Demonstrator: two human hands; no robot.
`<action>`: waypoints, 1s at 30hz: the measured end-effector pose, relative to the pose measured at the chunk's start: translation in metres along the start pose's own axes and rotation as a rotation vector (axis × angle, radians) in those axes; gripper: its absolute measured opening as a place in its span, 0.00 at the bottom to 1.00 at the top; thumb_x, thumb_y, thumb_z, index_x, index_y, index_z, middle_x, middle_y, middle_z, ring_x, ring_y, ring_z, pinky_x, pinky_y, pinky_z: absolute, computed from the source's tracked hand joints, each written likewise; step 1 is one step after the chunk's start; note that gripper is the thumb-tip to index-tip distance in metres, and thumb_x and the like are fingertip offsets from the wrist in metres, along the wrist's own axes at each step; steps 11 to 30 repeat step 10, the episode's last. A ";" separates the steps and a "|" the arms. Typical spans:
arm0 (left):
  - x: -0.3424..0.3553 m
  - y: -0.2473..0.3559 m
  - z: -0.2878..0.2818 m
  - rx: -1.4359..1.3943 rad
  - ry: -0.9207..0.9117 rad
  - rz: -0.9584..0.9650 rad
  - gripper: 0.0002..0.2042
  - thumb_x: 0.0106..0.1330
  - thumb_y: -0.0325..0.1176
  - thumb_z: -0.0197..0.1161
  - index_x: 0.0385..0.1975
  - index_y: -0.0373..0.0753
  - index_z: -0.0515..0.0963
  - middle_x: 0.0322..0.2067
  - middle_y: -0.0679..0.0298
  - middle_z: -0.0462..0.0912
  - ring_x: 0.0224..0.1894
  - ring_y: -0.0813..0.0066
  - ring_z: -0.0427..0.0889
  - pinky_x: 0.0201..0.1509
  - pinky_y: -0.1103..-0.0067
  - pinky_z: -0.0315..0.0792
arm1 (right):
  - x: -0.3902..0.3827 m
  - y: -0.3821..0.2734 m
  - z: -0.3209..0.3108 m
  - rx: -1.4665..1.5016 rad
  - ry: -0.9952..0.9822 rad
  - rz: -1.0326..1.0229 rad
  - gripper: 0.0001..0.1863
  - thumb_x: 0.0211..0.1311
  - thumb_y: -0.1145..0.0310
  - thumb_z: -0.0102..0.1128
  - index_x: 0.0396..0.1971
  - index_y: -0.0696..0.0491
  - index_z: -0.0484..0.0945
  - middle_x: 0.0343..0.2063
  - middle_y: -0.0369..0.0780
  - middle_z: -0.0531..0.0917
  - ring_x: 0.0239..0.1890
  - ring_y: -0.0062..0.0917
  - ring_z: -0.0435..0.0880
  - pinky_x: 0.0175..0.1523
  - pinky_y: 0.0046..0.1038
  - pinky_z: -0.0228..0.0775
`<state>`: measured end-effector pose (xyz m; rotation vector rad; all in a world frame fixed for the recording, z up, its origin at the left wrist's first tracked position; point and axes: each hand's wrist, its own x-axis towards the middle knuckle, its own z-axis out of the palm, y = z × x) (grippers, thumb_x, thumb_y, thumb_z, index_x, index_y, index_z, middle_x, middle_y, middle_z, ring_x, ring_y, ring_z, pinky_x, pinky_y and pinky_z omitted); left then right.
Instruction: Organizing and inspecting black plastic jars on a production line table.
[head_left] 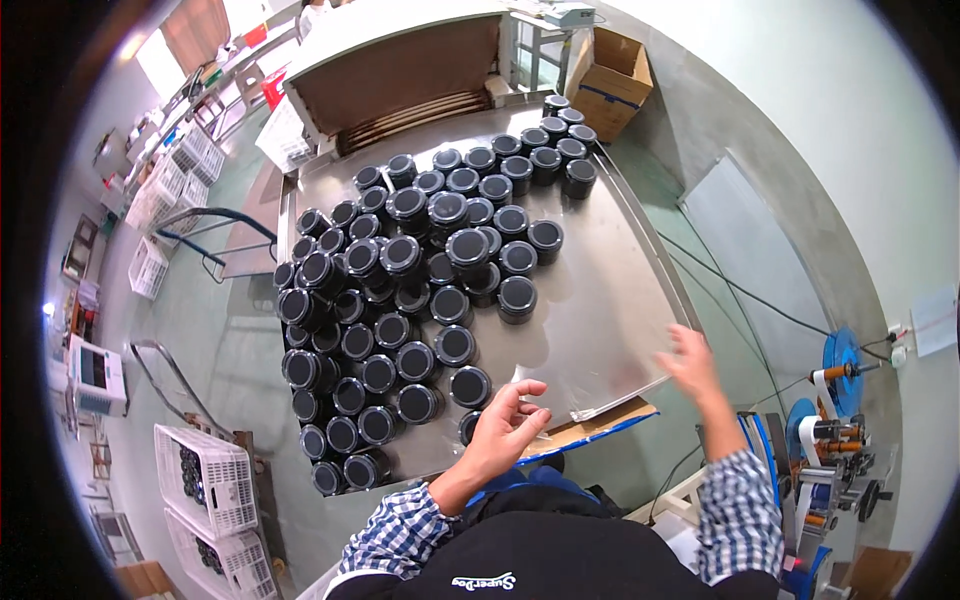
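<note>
Many black lidded jars (469, 246) crowd the left and far parts of a metal table (590, 290), some stacked on others. My left hand (500, 430) hovers over the near edge, beside a black jar (470, 386). Its fingers are bent with the thumb apart, and nothing shows between them. My right hand (690, 365) is off the table's right near corner, its fingers spread and slightly blurred, with no object seen in it. Part of one jar is hidden behind my left hand.
A machine opening (400, 85) stands at the table's far end. To the right are a cardboard box (612, 80) and a machine with blue reels (843, 372). White crates (205, 480) holding dark items and a cart handle (215, 215) are at left.
</note>
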<state>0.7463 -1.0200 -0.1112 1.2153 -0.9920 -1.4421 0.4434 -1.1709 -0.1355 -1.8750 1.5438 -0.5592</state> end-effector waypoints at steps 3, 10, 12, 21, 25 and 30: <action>-0.002 0.018 -0.016 -0.072 0.035 -0.006 0.17 0.64 0.30 0.60 0.52 0.37 0.68 0.38 0.69 0.72 0.38 0.86 0.72 0.41 0.86 0.69 | 0.052 -0.075 0.084 -0.175 -0.125 -0.145 0.37 0.48 0.55 0.67 0.56 0.55 0.63 0.53 0.47 0.69 0.57 0.39 0.68 0.58 0.38 0.65; -0.015 0.024 -0.060 -0.127 0.154 -0.028 0.14 0.66 0.28 0.57 0.50 0.34 0.69 0.45 0.66 0.75 0.42 0.81 0.76 0.49 0.82 0.70 | 0.101 -0.163 0.173 -0.426 -0.227 0.088 0.45 0.46 0.47 0.68 0.60 0.53 0.56 0.56 0.42 0.65 0.60 0.38 0.64 0.58 0.45 0.63; -0.015 0.024 -0.060 -0.127 0.154 -0.028 0.14 0.66 0.28 0.57 0.50 0.34 0.69 0.45 0.66 0.75 0.42 0.81 0.76 0.49 0.82 0.70 | 0.101 -0.163 0.173 -0.426 -0.227 0.088 0.45 0.46 0.47 0.68 0.60 0.53 0.56 0.56 0.42 0.65 0.60 0.38 0.64 0.58 0.45 0.63; -0.015 0.024 -0.060 -0.127 0.154 -0.028 0.14 0.66 0.28 0.57 0.50 0.34 0.69 0.45 0.66 0.75 0.42 0.81 0.76 0.49 0.82 0.70 | 0.101 -0.163 0.173 -0.426 -0.227 0.088 0.45 0.46 0.47 0.68 0.60 0.53 0.56 0.56 0.42 0.65 0.60 0.38 0.64 0.58 0.45 0.63; -0.015 0.024 -0.060 -0.127 0.154 -0.028 0.14 0.66 0.28 0.57 0.50 0.34 0.69 0.45 0.66 0.75 0.42 0.81 0.76 0.49 0.82 0.70 | 0.101 -0.163 0.173 -0.426 -0.227 0.088 0.45 0.46 0.47 0.68 0.60 0.53 0.56 0.56 0.42 0.65 0.60 0.38 0.64 0.58 0.45 0.63; -0.015 0.024 -0.060 -0.127 0.154 -0.028 0.14 0.66 0.28 0.57 0.50 0.34 0.69 0.45 0.66 0.75 0.42 0.81 0.76 0.49 0.82 0.70 | 0.101 -0.163 0.173 -0.426 -0.227 0.088 0.45 0.46 0.47 0.68 0.60 0.53 0.56 0.56 0.42 0.65 0.60 0.38 0.64 0.58 0.45 0.63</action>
